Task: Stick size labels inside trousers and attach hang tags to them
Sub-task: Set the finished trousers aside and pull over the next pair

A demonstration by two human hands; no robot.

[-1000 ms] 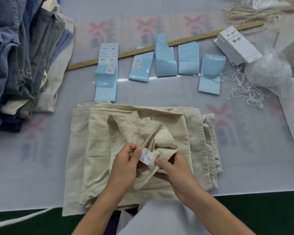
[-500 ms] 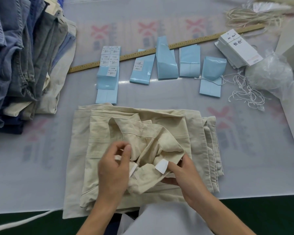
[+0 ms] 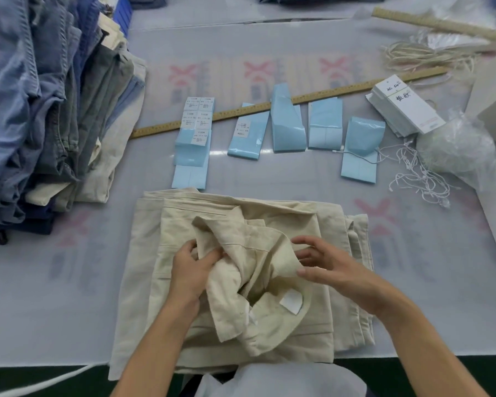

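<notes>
Cream trousers [image 3: 241,282] are bunching under the gripping left hand [image 3: 194,270]; the right hand [image 3: 331,266] is hovering open, risking creasing the label [image 3: 291,302].

Bare table [image 3: 69,296] left of the trousers [image 3: 312,224]; clothes pile [image 3: 40,110] far left, label packs [image 3: 287,124] beyond.

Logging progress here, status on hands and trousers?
Left hand gripping bunched cream trousers. Right hand open over the fabric. White label showing inside. Nothing in the way.

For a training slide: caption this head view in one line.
Both hands, left and right, handle cream trousers; white label sits inside.
</notes>
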